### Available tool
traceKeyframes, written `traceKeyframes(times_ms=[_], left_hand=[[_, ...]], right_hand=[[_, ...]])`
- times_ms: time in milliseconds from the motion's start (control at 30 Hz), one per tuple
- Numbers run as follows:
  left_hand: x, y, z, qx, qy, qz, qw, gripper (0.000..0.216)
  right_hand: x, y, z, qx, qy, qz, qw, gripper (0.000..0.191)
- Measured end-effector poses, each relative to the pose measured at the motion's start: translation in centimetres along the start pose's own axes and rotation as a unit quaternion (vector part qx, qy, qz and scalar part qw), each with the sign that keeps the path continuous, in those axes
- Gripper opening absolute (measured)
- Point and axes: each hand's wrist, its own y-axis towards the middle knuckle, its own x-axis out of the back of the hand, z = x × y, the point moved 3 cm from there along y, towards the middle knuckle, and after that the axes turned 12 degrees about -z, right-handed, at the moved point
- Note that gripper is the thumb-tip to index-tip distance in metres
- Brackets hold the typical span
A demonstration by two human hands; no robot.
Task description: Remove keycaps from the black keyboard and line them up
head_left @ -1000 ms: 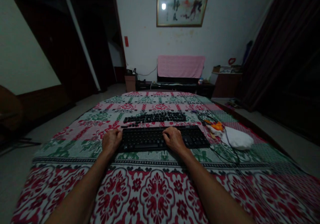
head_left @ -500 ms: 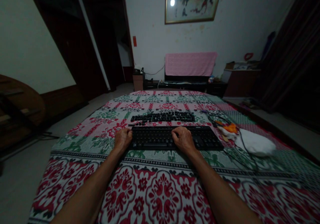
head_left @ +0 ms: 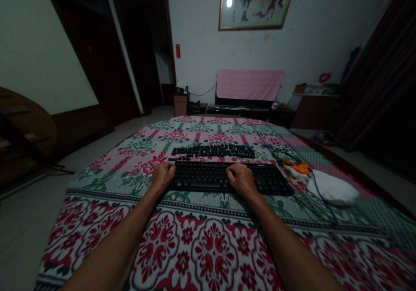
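A black keyboard (head_left: 211, 176) lies across a table covered with a red, green and white flowered cloth (head_left: 201, 247). My left hand (head_left: 162, 176) is curled round the keyboard's left end. My right hand (head_left: 242, 179) rests on the keys right of the middle, fingers bent down and closed; what they pinch, if anything, is hidden. Just behind the keyboard lies a row of loose black keycaps (head_left: 212, 151), touched by neither hand.
To the right of the keyboard lie a white bundle (head_left: 331, 188), an orange object (head_left: 301, 168) and black cables (head_left: 289, 155). A pink cloth (head_left: 249, 85) covers a low unit at the far wall. Dark wooden furniture (head_left: 22, 126) stands at the left.
The view has swung a little to the left and down. Both hands stay on the keyboard in nearly the same places.
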Motion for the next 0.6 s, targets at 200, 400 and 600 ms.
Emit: traceKeyframes(times_ms=[200,400,600], left_hand=[[-0.1,-0.1,0.0,0.012,-0.005,-0.012,1.0,0.029],[0.0,-0.1,-0.1,0.015,-0.005,-0.012,1.0,0.029],[-0.1,-0.3,-0.1,0.016,-0.024,-0.028,0.999,0.029]], right_hand=[[-1.1,1.3,2.9,0.027,0.021,-0.005,0.999,0.018],[-3.9,2.6,6.5,0.032,0.062,0.024,0.997,0.02],[-5.5,2.0,7.1,0.017,0.055,0.058,0.997,0.019]])
